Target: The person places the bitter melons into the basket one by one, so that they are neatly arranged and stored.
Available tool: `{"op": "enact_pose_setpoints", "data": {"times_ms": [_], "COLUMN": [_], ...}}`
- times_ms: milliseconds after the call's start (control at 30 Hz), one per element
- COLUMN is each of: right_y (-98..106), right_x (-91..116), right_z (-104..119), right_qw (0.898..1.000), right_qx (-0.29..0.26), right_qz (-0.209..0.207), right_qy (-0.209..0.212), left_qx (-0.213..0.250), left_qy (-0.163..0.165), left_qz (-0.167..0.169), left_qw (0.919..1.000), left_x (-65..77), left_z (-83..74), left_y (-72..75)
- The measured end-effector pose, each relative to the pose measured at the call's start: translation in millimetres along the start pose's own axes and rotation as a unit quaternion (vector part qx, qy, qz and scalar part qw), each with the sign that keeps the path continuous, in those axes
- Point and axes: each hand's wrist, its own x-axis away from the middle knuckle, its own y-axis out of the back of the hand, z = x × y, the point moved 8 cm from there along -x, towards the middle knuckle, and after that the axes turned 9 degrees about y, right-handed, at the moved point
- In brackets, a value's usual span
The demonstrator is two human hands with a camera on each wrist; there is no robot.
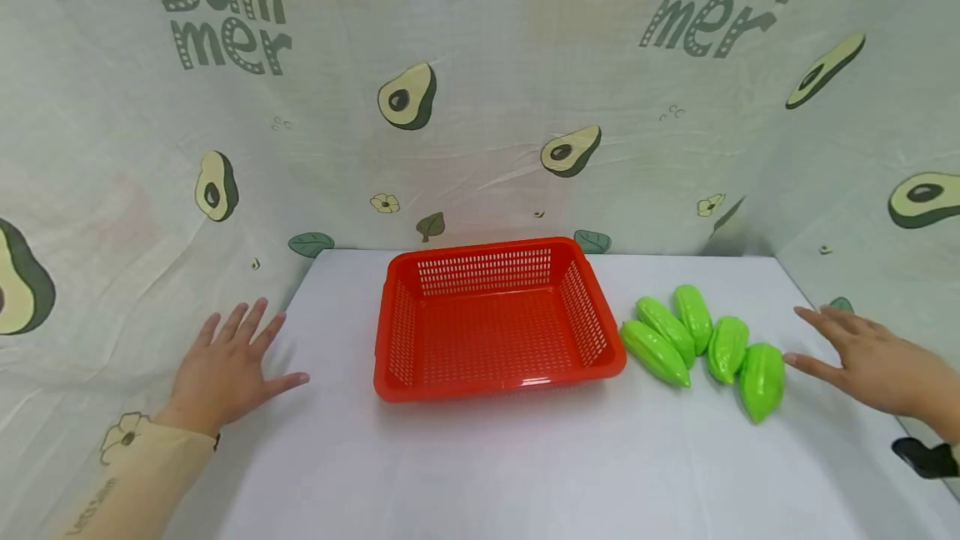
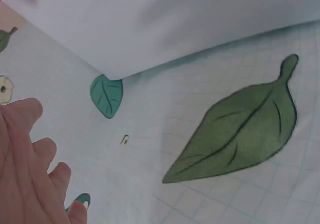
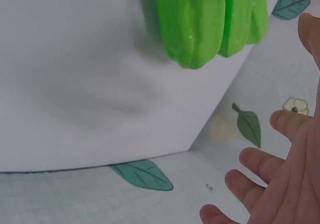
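Note:
Several bright green, ridged toy fruits [image 1: 727, 348] with pointed ends, like star fruits, lie side by side on the white table to the right of the red basket. My right hand [image 1: 877, 361] hovers just right of them with its fingers spread, the thumb near the rightmost green fruit [image 1: 762, 382]. In the right wrist view, the green fruits [image 3: 192, 23] appear beyond the right hand [image 3: 285, 184], whose palm holds nothing. Over the table's left edge, my left hand [image 1: 228, 369] is spread flat in the air. The left wrist view shows the left hand's fingers [image 2: 45, 149] holding nothing.
A red plastic basket [image 1: 390, 386] with slotted sides stands at the back middle of the white table [image 1: 480, 473]; only its bare floor shows inside. A pale cloth [image 1: 480, 40] printed with avocados, leaves and lettering hangs behind the table and along both sides.

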Motion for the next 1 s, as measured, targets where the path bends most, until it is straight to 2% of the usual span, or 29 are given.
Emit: {"op": "enact_pose_setpoints", "data": {"times_ms": [267,367,567,800,1000], "right_y": [-5.7,-8.7,-24.1,-41.4,-48.1], "right_x": [-0.9,0.5,2.6,-3.3,-4.2], "right_z": [20.5,25.1,32.0,43.6,48.6], "right_qw": [0.997,0.996,0.991,0.979,0.976], "right_qx": [-0.071,-0.093,-0.137,-0.201,-0.215], "right_qz": [-0.004,-0.007,0.001,-0.009,-0.025], "right_qy": [0.010,0.006,-0.012,-0.013,-0.012], "left_qx": [0.071,0.111,0.189,0.218,0.246], "left_qy": [0.017,0.022,0.027,0.026,0.014], "left_qz": [0.027,0.024,0.033,0.065,0.093], "left_qw": [0.9969,0.9933,0.9810,0.9734,0.9648], "left_x": [-2.9,-5.4,-9.3,-11.9,-10.5], "left_z": [-20.5,-36.5,-74.6,-109.9,-131.0], "left_y": [-5.1,-0.8,6.8,3.3,-0.9]}}
